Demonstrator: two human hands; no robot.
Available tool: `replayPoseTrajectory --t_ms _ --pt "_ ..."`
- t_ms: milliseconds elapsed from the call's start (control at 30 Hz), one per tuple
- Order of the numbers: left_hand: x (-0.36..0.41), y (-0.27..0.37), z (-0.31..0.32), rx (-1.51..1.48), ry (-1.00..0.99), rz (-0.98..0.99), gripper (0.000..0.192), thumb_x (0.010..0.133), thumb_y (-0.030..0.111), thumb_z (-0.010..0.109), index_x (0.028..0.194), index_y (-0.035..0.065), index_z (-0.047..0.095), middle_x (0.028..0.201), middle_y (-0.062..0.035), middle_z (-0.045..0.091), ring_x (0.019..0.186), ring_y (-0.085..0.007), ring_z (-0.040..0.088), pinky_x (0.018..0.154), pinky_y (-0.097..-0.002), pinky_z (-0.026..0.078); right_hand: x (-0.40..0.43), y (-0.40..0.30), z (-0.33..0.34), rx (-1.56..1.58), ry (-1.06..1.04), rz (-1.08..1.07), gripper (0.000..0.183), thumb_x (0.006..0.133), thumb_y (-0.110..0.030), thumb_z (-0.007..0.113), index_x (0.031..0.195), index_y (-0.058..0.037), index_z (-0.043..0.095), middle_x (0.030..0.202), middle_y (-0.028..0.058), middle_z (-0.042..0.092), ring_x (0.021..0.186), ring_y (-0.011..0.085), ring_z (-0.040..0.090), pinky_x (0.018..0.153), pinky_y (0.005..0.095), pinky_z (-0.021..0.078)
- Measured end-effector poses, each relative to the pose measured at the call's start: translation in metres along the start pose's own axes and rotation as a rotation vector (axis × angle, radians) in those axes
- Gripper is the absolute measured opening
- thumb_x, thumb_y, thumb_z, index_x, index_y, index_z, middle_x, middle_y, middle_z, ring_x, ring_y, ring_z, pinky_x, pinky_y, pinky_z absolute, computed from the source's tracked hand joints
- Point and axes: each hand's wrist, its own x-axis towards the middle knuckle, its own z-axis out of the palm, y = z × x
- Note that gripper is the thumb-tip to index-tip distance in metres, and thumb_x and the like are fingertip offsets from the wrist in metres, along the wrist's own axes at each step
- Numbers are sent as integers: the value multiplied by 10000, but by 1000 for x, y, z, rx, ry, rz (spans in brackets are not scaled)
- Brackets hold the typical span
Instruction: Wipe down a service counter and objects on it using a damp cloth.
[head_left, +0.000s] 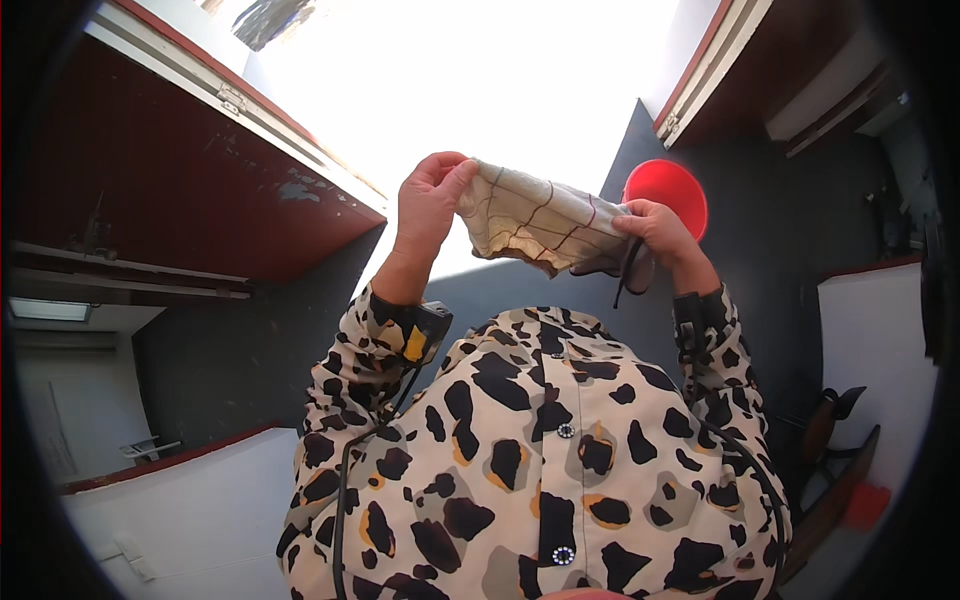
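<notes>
A pale checked cloth (536, 214) with dark and reddish lines is stretched between my two hands, its lower edge crumpled and brownish. My left hand (435, 191) pinches its upper left corner between thumb and fingers. At the cloth's right end, my right hand (656, 229) grips it in the same way. A dark piece of fabric with a thin black strap (622, 277) hangs just below my right fingers; whether it is joined to the cloth I cannot tell. Behind my right hand, on the floor, stands a red bucket (671, 184), partly covered by that hand.
A dark red door (195, 157) stands at the left of a brightly lit doorway, and another door edge (701, 75) is at the right. Low white walls (187, 510) with red tops flank me. At the lower right are a chair (821, 427) and a red object (866, 505).
</notes>
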Motion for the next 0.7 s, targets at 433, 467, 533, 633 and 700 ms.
replayPoseTrajectory --t_ms 433,467,533,633,700 --pt "-50 -34 -59 -94 70 -127 184 852 111 612 1014 34 570 773 -3 613 697 -52 542 633 -177 421 3 36 73 404 -13 68 222 888 -181 541 1017 -7 590 889 46 627 780 125 593 689 250 472" --pt "-51 -39 -67 -142 76 -156 203 851 103 610 1037 36 564 766 1 610 694 -52 540 639 -177 418 1 36 73 333 -45 100 234 882 -179 549 1027 1 587 890 47 625 783 119 587 693 247 467" --pt "-51 -45 -77 -199 100 -208 213 848 90 605 1051 36 573 757 2 604 690 -55 540 652 -175 416 3 33 77 266 -65 134 248 875 -177 558 1037 9 584 891 49 623 785 114 581 698 243 461" --pt "-44 -48 -88 -206 107 -234 174 850 88 600 1014 32 591 766 -3 604 695 -55 541 655 -181 420 12 31 80 121 -78 159 295 856 -170 583 1073 29 569 931 70 622 820 122 575 740 251 456" --pt "-32 -55 -93 -220 113 -224 145 856 95 587 987 36 606 792 -7 608 656 -58 545 579 -189 445 25 36 78 -32 0 46 306 848 -135 579 1102 35 557 1008 86 617 901 154 579 800 277 455"
